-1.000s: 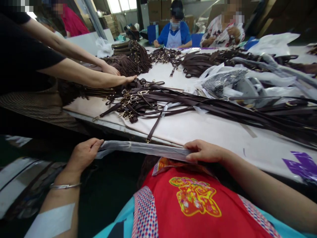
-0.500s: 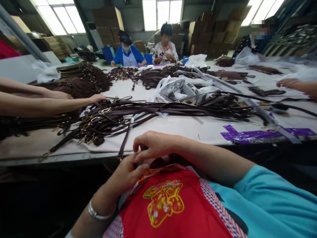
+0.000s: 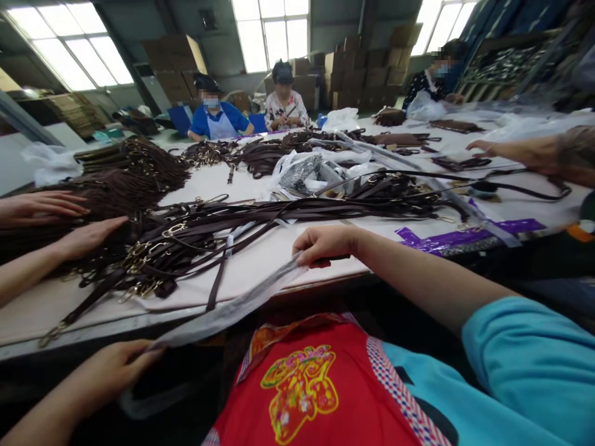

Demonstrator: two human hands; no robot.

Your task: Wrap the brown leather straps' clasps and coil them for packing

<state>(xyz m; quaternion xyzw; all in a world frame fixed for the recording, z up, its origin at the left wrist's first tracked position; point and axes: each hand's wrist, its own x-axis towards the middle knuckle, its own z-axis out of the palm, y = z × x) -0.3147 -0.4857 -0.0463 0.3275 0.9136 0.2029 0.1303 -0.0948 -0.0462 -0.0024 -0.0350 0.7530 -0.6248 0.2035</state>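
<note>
A translucent whitish plastic strip (image 3: 237,305) stretches slantwise between my hands, along the near edge of the table. Its lower left end is pinched by my left hand (image 3: 109,375), in front of the edge, and a loose tail (image 3: 160,401) hangs below. Over the edge, my right hand (image 3: 328,243) is closed on the upper right end. Something thin and dark shows beneath those fingers; I cannot make it out. Just beyond lies a bundle of dark brown straps (image 3: 242,217) with gold-coloured clasps (image 3: 176,229). One strap end (image 3: 216,285) reaches toward the table edge.
A co-worker's hands (image 3: 88,238) rest by a brown heap (image 3: 125,176) at left. Another person's hand (image 3: 488,148) is at right. White plastic bags (image 3: 320,173) and purple tape (image 3: 432,241) lie on the table (image 3: 260,266). Several people sit at the far side.
My hands, close together at my apron before, are now far apart with the strip pulled out between them. The neighbour's hands at left have shifted off the straps. The view has shifted somewhat.
</note>
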